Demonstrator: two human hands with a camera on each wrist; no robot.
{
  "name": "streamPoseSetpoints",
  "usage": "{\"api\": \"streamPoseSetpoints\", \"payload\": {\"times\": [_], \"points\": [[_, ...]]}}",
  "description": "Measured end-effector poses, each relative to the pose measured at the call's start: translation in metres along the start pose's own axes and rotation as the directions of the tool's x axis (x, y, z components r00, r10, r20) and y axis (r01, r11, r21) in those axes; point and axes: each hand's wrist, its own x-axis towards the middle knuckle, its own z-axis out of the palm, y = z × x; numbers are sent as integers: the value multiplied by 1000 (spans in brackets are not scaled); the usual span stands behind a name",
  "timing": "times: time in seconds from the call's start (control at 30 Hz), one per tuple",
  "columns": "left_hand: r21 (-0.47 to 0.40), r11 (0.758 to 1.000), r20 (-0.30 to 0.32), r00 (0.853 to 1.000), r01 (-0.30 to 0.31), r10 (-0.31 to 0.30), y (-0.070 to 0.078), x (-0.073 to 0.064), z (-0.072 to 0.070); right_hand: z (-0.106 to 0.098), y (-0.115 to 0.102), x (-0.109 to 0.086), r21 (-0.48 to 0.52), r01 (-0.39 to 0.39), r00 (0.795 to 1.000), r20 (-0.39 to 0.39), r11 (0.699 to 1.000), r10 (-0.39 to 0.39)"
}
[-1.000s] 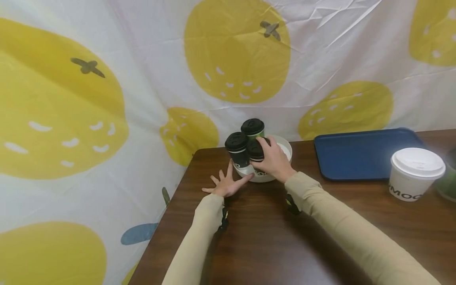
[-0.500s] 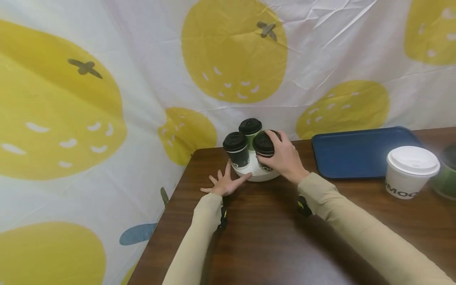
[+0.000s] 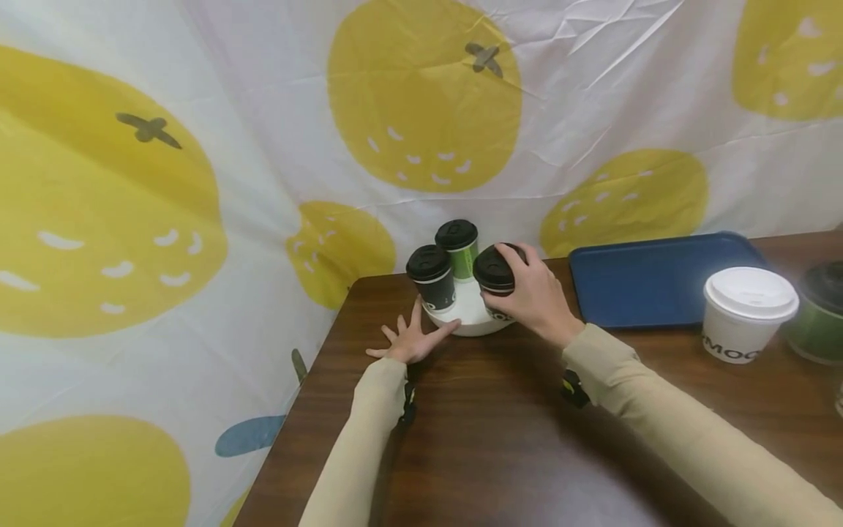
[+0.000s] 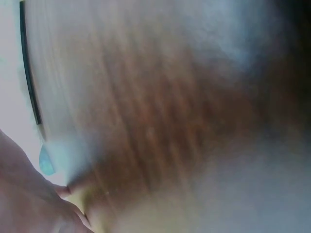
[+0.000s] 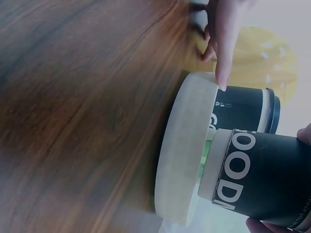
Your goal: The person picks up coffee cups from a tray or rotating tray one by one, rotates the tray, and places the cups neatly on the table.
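While the right hand [image 3: 536, 296] curls round a black cup [image 3: 497, 282], thumb and fingers wrapped about its side, that cup stands in the right part of a white bowl [image 3: 467, 311] at the table's [image 3: 500, 439] far left corner. From the right wrist view the cup's base sits just inside the bowl's rim, with white lettering on its dark sleeve. Two more cups share the bowl: a second black cup [image 3: 431, 277] on the left and a green cup [image 3: 457, 247] behind. The left hand [image 3: 410, 338] lies flat on the table, fingers spread and holding nothing, its forefinger touching the bowl's near rim. To the right, well apart, lie a blue tray [image 3: 661, 277], a white lidded tub [image 3: 747, 311] and a green tub [image 3: 817, 313] at the frame's edge.
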Motion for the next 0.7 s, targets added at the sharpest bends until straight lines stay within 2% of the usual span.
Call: {"api": "streamPoseSetpoints", "payload": {"times": [0.23, 0.53, 0.7], "points": [[-2, 1000, 7, 1000, 5, -5, -3, 3, 2, -7, 2, -7, -8, -10, 1000, -1, 1000, 10], [-5, 1000, -12, 1000, -11, 10, 2, -5, -1, -13, 10, -20, -23, -41, 999, -17, 999, 41], [9, 1000, 11, 1000, -5, 5, 3, -4, -1, -18, 15, -27, -21, -43, 999, -13, 999, 42]]}}
